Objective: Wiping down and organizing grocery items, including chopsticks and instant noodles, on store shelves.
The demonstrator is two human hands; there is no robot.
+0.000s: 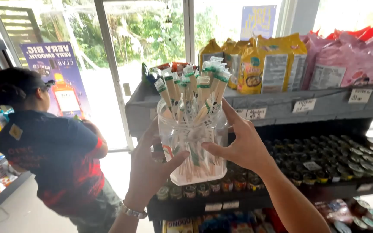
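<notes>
Chopstick jar (pixel 194 149) — clasped between left hand (pixel 150 166) and right hand (pixel 242 144).

We saw yellow packets (pixel 267 64) standing upright on the grey shelf (pixel 281 105), with pink packets (pixel 350 62) just to their right on the same shelf. Small white price labels (pixel 304 105) were stuck along the shelf's front edge. Above the shelf, a blue rectangular sign (pixel 257 20) hung in the window. Well to the left of the shelf, a purple poster (pixel 57 73) showing an orange bottle stood on the glass. Below the shelf, rows of round tins (pixel 324 159) bore coloured wrap labels.
</notes>
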